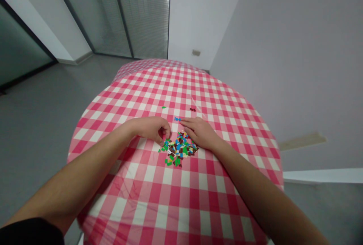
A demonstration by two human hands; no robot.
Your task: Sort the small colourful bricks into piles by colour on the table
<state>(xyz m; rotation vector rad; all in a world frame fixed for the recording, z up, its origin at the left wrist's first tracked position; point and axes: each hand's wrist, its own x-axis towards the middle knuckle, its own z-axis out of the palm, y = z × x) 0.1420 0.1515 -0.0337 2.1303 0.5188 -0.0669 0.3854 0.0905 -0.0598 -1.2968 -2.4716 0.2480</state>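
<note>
A pile of small building bricks (pixel 181 146) in green, blue, brown, white and yellow lies on the table. My left hand (pixel 154 128) is at the pile's left edge, fingers bent and a gap between thumb and index finger, close to some green bricks (pixel 165 146). I make out nothing held in it. My right hand (pixel 200 132) rests on the cloth along the pile's upper right side, fingers stretched out to the left. Its fingertips reach a short row of blue bricks (pixel 177 119) above the pile.
Beyond my hands lie a small green piece (pixel 163 107) and a few dark brown pieces (pixel 193 109). A red and white checked cloth (pixel 176 184) covers the round table. Behind it are glass partitions (pixel 141 14); a grey wall (pixel 297 59) stands at the right.
</note>
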